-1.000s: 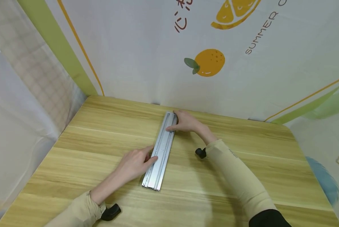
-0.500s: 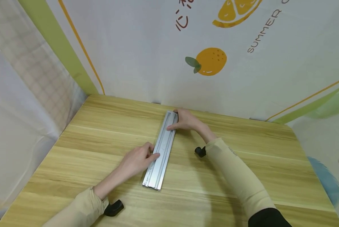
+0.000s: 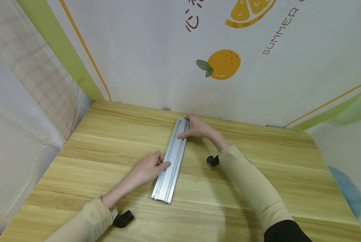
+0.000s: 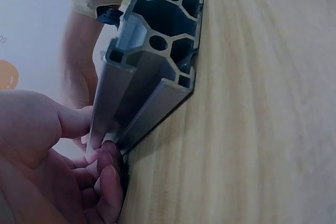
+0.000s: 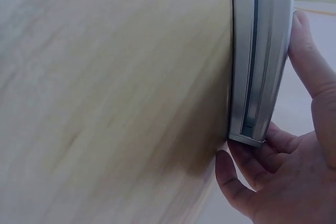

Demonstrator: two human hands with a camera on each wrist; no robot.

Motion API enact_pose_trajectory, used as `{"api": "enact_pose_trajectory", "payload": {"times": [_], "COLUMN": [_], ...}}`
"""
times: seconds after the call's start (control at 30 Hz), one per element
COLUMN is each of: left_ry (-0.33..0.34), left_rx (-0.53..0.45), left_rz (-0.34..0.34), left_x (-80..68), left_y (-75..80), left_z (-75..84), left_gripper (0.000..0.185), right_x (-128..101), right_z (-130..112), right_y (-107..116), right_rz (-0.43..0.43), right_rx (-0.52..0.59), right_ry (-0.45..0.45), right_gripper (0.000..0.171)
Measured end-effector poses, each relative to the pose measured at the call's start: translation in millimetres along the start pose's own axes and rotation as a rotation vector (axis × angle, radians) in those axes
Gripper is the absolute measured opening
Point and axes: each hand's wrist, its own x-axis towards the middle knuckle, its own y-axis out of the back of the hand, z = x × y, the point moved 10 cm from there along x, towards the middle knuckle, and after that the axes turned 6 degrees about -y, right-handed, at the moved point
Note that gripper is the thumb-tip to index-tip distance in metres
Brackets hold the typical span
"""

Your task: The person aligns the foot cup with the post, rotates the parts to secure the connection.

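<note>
A long silver aluminium rail [image 3: 172,158] lies flat on the wooden table [image 3: 108,134], running from near me to the back edge. My left hand [image 3: 147,168] grips it at its left side below the middle: the thumb lies on top and curled fingers [image 4: 105,182] press its side. The hollow end of the rail [image 4: 152,77] faces the left wrist camera. My right hand [image 3: 198,127] holds the far end, thumb along the rail [image 5: 260,51] and fingers [image 5: 247,171] curled round its end.
A printed cloth backdrop with an orange [image 3: 223,64] hangs right behind the table's back edge. White sheeting closes off the left side. Black wrist mounts [image 3: 123,219] [image 3: 212,160] sit under both sleeves. Bare wood lies on either side of the rail.
My left hand has slid a little forward along the rail and its thumb now lies on top. The rail and my right hand have stayed in place.
</note>
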Motion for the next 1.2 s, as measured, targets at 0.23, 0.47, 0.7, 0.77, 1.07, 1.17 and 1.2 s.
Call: {"api": "enact_pose_trajectory", "payload": {"times": [0.23,0.47,0.7,0.77,1.07,1.17,1.2], "left_ry": [0.008,-0.006,-0.033,-0.044,-0.089,-0.089,-0.087], "left_rx": [0.003,-0.002,0.004,0.008,-0.025,-0.042,-0.048], "left_rz": [-0.004,0.001,0.017,0.022,0.014,0.019,0.020], "left_x": [-2.6,-4.3,-6.6,-8.1,-15.5,-16.4,-16.5], "left_y": [0.2,2.3,6.5,7.6,5.3,7.1,7.9], "left_z": [1.6,4.9,8.6,11.0,19.0,20.6,21.0], "left_gripper": [0.024,0.024,0.024,0.023,0.022,0.023,0.023], "right_x": [-5,-10,-14,-17,-30,-34,-36], "right_z": [-1,0,-9,-13,-22,-25,-27], "right_y": [1,4,17,22,31,36,38], "right_rz": [-0.015,-0.017,0.024,0.035,0.094,0.111,0.116], "right_rx": [0.031,0.081,0.113,0.121,0.130,0.140,0.146], "right_ry": [-0.017,-0.033,-0.016,-0.013,0.001,0.010,0.014], "right_gripper": [0.102,0.106,0.108,0.107,0.102,0.100,0.099]}}
